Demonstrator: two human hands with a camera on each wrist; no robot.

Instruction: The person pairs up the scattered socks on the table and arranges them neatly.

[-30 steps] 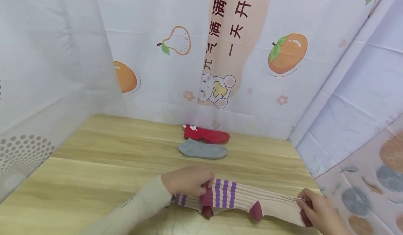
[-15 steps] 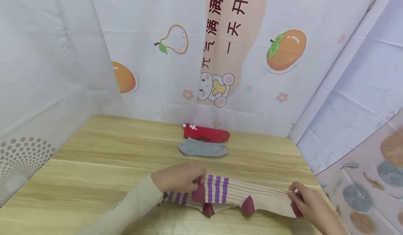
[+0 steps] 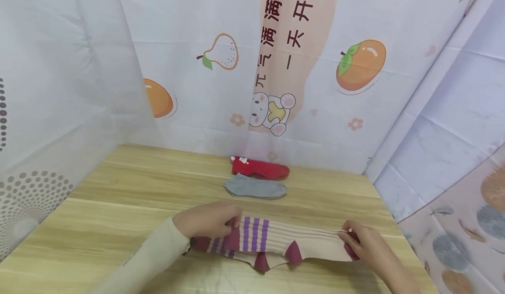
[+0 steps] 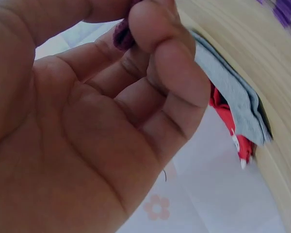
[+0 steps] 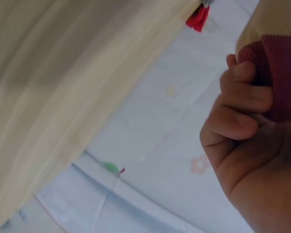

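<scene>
A cream sock (image 3: 272, 238) with purple stripes and maroon cuff, heel and toe is stretched sideways between both hands. My left hand (image 3: 211, 219) pinches its cuff; in the left wrist view a bit of maroon fabric (image 4: 122, 36) shows between thumb and fingers. My right hand (image 3: 367, 243) holds the toe end, and in the right wrist view the fingers curl against the maroon toe (image 5: 282, 73). Beneath and slightly to the left lies a matching striped sock (image 3: 240, 257) on the table, partly covered by the held one and the left hand.
Farther back on the wooden table (image 3: 150, 184) lie a grey sock (image 3: 256, 186) and, just behind it, a red sock (image 3: 260, 168). A printed white curtain (image 3: 189, 101) hangs along the back edge, with more sheeting at both sides.
Both hands have carried the stretched striped sock leftward, so it now lies more over the matching sock below. The grey and red socks stay where they were.
</scene>
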